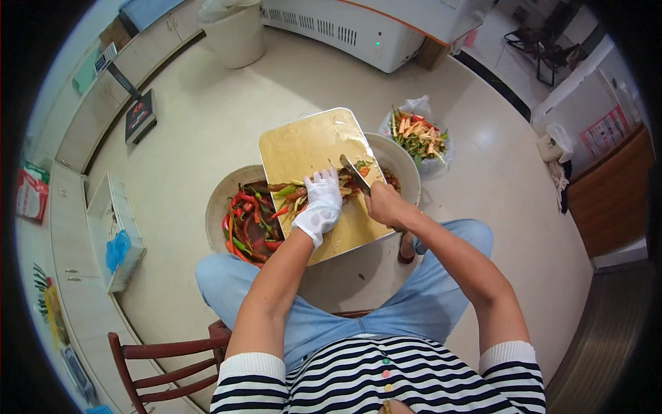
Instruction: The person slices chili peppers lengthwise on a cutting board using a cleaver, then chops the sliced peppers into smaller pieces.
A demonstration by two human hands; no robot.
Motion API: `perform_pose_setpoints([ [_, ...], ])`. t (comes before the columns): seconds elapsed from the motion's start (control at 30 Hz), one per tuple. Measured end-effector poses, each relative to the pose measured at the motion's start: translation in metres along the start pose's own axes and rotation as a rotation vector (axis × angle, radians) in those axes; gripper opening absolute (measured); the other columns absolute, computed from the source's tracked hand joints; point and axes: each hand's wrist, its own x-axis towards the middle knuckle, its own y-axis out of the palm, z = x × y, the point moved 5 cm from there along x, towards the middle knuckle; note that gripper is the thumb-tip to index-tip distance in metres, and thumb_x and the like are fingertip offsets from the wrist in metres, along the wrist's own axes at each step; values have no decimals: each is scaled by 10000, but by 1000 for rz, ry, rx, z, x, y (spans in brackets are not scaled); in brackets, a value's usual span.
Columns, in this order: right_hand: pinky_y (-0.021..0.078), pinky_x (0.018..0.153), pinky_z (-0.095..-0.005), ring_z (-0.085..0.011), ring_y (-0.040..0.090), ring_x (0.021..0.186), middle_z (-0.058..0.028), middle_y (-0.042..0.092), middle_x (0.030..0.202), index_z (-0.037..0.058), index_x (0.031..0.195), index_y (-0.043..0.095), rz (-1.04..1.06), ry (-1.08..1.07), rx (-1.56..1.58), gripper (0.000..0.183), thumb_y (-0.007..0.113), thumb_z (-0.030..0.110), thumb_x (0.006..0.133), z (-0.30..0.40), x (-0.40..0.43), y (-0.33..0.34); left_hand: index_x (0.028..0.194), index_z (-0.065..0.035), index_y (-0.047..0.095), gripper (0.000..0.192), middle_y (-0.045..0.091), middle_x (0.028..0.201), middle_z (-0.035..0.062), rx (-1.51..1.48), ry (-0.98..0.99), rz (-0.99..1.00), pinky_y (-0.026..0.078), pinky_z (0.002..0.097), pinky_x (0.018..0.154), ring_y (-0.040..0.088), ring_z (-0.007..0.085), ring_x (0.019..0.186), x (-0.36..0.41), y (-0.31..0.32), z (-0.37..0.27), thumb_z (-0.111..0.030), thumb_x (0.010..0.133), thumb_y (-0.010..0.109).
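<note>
My left hand [321,199], in a thin white glove, presses a bunch of peppers [293,192] down on a yellow cutting board [305,139]. My right hand [388,204] grips a knife [356,174], whose blade lies just right of my left fingertips. Cut pepper pieces [363,168] lie around the blade. The board rests across two wide basins. In the left basin [216,207] are whole red and green peppers [248,212] in dark liquid. Chopped pieces [391,181] show in the right basin [408,160], partly hidden by the board.
Behind the right basin a plastic-lined container [447,155] holds pepper stems and scraps [420,135]. A floor scale [140,116] and a white bin [235,41] stand farther off. To my left are a red wooden chair [170,352] and a white tray [124,259] with a blue bag [118,248].
</note>
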Motion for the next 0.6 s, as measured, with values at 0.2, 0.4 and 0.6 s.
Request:
perform_pose_setpoints([
  [0.2, 477, 683, -483, -458, 599, 810, -359, 574, 818, -142, 843, 515, -53, 8, 31, 323, 503, 180, 862, -2, 10, 19, 1224, -60, 439, 511, 517, 1076, 95, 75, -19, -96, 323, 487, 932, 481, 242, 1027, 1, 9, 4, -245, 774, 595],
  [0.4, 483, 662, -476, -461, 606, 762, -343, 582, 781, -151, 848, 503, -155, -90, -8, 339, 525, 186, 862, -20, 14, 13, 1231, -57, 437, 446, 509, 1073, 89, 11, -9, -53, 309, 490, 944, 470, 233, 1034, 0, 2, -2, -195, 816, 522],
  [0.6, 492, 600, -453, -413, 626, 704, -340, 581, 759, -158, 853, 507, -200, -50, 62, 335, 521, 177, 858, -16, -7, -6, 1213, -63, 449, 431, 511, 1047, 77, 21, -22, -71, 318, 470, 927, 482, 224, 1010, -2, 0, 1, -189, 810, 533],
])
